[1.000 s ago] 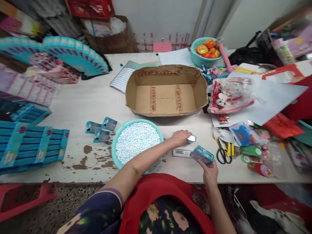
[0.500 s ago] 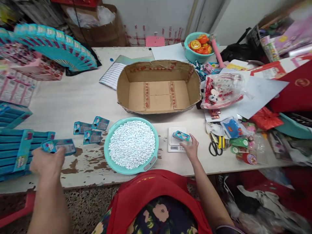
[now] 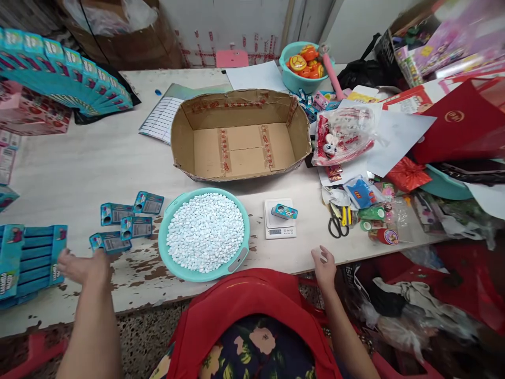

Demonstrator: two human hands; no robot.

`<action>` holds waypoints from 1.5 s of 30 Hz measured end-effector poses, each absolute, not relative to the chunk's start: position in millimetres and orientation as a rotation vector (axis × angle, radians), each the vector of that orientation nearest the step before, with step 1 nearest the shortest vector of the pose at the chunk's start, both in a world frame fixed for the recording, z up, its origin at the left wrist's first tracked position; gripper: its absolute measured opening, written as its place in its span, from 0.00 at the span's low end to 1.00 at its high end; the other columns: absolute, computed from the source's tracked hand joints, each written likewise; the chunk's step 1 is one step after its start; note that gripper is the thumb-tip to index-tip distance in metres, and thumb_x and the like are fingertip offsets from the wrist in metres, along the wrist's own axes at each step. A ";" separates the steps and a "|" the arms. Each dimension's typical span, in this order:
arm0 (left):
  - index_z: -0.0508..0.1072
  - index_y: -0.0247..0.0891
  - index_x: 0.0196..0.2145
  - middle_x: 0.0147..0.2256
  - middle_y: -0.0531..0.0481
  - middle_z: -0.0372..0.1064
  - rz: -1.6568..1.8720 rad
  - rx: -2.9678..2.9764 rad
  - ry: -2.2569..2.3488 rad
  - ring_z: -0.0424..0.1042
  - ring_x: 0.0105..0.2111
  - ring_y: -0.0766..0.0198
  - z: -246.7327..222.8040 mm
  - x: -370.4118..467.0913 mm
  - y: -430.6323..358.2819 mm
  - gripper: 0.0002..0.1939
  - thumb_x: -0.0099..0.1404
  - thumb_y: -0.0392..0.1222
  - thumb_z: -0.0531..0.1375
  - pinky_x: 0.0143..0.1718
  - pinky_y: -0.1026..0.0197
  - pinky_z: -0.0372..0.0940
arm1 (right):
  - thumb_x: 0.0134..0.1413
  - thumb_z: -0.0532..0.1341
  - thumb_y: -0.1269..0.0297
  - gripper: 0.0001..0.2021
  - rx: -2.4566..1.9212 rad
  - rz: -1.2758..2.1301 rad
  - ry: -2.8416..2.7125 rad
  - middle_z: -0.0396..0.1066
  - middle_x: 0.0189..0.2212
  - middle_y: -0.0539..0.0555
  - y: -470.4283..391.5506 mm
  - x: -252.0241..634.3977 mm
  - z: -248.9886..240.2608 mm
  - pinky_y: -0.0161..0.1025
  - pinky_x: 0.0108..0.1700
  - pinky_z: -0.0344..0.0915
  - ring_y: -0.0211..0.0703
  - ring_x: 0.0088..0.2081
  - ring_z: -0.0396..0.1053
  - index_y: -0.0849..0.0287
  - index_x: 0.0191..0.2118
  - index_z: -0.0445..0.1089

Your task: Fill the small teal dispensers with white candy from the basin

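My left hand [image 3: 84, 267] is open and holds nothing, its fingers apart beside a small blue box [image 3: 110, 242] on the table. Several similar blue boxes [image 3: 136, 227] lie loosely grouped there, left of a turquoise basin [image 3: 164, 252] full of pale candy-like pieces [image 3: 205, 231]. Near the front edge of the table, my right hand [image 3: 325, 267] is also empty, with its fingers loosely bent and apart. Beyond it stands a white digital scale [image 3: 280, 232], and one blue box [image 3: 284, 211] rests on its plate.
A cut-down cardboard box [image 3: 240, 173] stands behind the basin. Stacked blue packs [image 3: 33, 263] sit at the left. Scissors [image 3: 338, 223], a plastic bag [image 3: 345, 137] and small packets crowd the right. A bowl [image 3: 300, 81] of orange toys stands at the back.
My left hand has let go of a blue box, which now lies with the others. My right hand has drawn back from the box on the scale. The view has shifted slightly.
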State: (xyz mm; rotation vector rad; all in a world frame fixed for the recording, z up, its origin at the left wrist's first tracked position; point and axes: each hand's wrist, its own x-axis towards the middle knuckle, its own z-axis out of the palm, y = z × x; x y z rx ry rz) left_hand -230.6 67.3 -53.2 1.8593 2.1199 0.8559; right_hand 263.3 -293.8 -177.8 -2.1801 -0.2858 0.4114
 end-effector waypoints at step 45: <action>0.62 0.46 0.57 0.58 0.45 0.60 0.510 2.114 0.984 0.55 0.60 0.53 -12.9 -22.8 2.4 0.29 0.57 0.40 0.59 0.59 0.48 0.52 | 0.39 0.70 0.55 0.18 -1.654 0.607 -1.137 0.72 0.36 0.52 -97.1 188.4 -45.6 0.49 0.47 0.64 0.49 0.42 0.67 0.53 0.39 0.73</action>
